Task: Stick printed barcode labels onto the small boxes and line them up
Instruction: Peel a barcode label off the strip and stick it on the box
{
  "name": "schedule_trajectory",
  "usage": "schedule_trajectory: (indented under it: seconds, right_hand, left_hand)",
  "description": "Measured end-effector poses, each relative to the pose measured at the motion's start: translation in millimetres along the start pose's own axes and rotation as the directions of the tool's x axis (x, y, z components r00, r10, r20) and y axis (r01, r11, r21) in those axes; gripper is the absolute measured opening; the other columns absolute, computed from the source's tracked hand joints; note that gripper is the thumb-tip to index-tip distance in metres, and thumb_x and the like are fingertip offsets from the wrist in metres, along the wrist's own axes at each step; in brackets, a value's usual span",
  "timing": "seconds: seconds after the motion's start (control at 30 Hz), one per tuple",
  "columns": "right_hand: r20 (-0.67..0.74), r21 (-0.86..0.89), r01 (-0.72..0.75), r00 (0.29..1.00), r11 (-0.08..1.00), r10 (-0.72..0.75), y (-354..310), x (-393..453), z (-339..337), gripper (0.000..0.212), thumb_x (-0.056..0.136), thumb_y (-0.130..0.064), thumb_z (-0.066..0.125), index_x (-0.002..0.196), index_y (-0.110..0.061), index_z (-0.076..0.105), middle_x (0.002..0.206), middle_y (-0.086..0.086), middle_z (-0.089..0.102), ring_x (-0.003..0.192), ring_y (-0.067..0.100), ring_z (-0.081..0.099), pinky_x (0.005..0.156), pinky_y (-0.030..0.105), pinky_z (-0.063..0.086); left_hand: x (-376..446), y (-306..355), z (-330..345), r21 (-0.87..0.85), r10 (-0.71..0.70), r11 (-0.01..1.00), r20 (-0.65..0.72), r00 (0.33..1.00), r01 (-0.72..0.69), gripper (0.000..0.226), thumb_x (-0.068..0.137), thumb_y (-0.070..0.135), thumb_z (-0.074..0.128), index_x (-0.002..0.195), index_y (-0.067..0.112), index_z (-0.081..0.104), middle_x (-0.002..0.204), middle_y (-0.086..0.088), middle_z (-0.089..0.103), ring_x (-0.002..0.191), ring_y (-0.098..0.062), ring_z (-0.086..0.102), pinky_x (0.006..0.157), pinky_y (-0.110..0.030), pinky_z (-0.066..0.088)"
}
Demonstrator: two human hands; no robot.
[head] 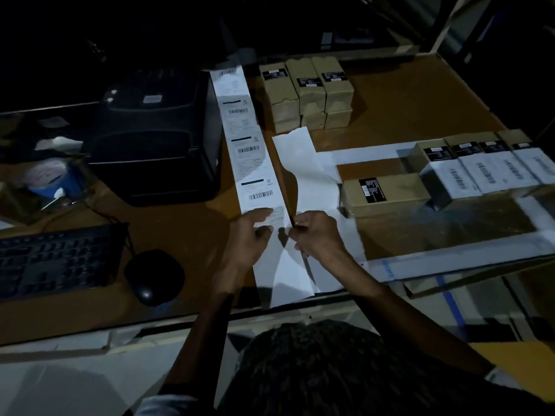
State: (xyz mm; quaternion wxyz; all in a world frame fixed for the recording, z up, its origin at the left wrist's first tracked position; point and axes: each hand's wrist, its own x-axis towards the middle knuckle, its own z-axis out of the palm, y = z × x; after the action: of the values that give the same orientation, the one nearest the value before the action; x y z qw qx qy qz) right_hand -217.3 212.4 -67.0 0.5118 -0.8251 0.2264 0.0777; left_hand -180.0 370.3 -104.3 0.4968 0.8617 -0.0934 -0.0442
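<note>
A long white strip of printed barcode labels [244, 145] runs down the table from the printer toward me. My left hand [250, 235] presses on the nearest label at the strip's lower end. My right hand [315, 235] pinches the strip's right edge beside it. A single brown box [381, 192] with a black sticker lies flat to the right. Behind it stands a row of boxes with white barcode labels [486, 169]. A stack of unlabelled brown boxes [306, 94] stands at the back.
A black label printer [156, 136] stands left of the strip. A keyboard [57, 259] and a mouse [153, 276] lie front left. Loose white backing paper [303, 163] lies across the table's middle. The room is dim.
</note>
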Motion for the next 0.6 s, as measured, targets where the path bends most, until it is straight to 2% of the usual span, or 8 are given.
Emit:
schedule_trajectory:
  seconds: [0.07,0.13,0.27,0.33,0.4,0.53,0.6]
  right_hand:
    - [0.013,0.049,-0.036,0.999,0.998,0.035,0,2,3,0.016,0.082,-0.016,0.081,0.097,-0.017,0.075,0.085,0.003,0.076,0.056,0.012,0.069,0.046,0.021,0.047]
    - [0.032,0.083,-0.073,0.997,0.994,0.071,0,4,6,0.019,0.08,-0.016,0.084,0.097,-0.012,0.076,0.084,0.003,0.075,0.055,0.011,0.065,0.045,0.018,0.043]
    - [0.022,0.271,-0.077,0.997,0.959,0.074,4,4,10,0.023,0.081,-0.014,0.084,0.101,-0.005,0.077,0.086,0.005,0.073,0.058,0.007,0.059,0.043,0.014,0.04]
    - [0.046,0.342,-0.042,0.999,0.939,0.028,8,2,8,0.02,0.082,-0.011,0.082,0.102,-0.006,0.077,0.083,0.003,0.071,0.054,0.001,0.055,0.044,0.015,0.039]
    - [0.069,0.383,-0.008,0.997,0.924,-0.02,11,0,6,0.017,0.085,-0.007,0.079,0.102,-0.007,0.077,0.083,0.004,0.07,0.052,-0.003,0.053,0.046,0.016,0.039]
    - [0.085,0.449,0.067,0.989,0.891,-0.118,11,-2,5,0.016,0.086,0.002,0.075,0.102,-0.003,0.075,0.084,0.01,0.071,0.058,-0.001,0.058,0.054,0.015,0.045]
    - [0.059,0.448,0.144,0.98,0.882,-0.19,13,0,5,0.017,0.085,0.005,0.075,0.099,-0.005,0.076,0.089,0.016,0.074,0.072,0.008,0.066,0.069,0.02,0.053]
  left_hand:
    - [-1,-1,-1,0.015,0.037,0.999,-0.008,0.999,-0.036,0.038,0.089,-0.003,0.068,0.124,0.009,0.066,0.139,-0.005,0.059,0.125,-0.019,0.057,0.098,-0.02,0.046]
    - [-2,2,-1,0.042,0.06,0.997,-0.031,0.998,-0.059,0.037,0.088,-0.001,0.07,0.124,0.009,0.067,0.136,-0.005,0.061,0.122,-0.019,0.059,0.098,-0.019,0.045]
    - [-7,14,-2,0.004,0.127,0.992,-0.055,0.99,-0.127,0.027,0.091,0.011,0.071,0.118,0.012,0.072,0.121,0.012,0.06,0.113,-0.006,0.057,0.093,-0.008,0.041]
    - [-7,17,-2,0.025,0.161,0.987,-0.071,0.984,-0.159,0.023,0.091,0.01,0.07,0.114,0.01,0.074,0.119,0.007,0.065,0.109,-0.004,0.056,0.09,0.002,0.035]
    - [-6,20,-4,0.043,0.186,0.982,-0.09,0.978,-0.182,0.022,0.09,0.01,0.072,0.111,0.008,0.075,0.12,-0.003,0.07,0.106,-0.004,0.056,0.089,0.003,0.034]
    - [1,27,-6,0.091,0.256,0.965,-0.113,0.96,-0.247,0.025,0.081,0.015,0.082,0.105,0.01,0.078,0.112,-0.005,0.074,0.103,-0.013,0.066,0.093,-0.022,0.051]
    - [4,29,-8,0.083,0.264,0.963,-0.12,0.957,-0.256,0.025,0.077,0.015,0.085,0.101,0.011,0.079,0.106,-0.003,0.075,0.098,-0.014,0.068,0.09,-0.023,0.053]
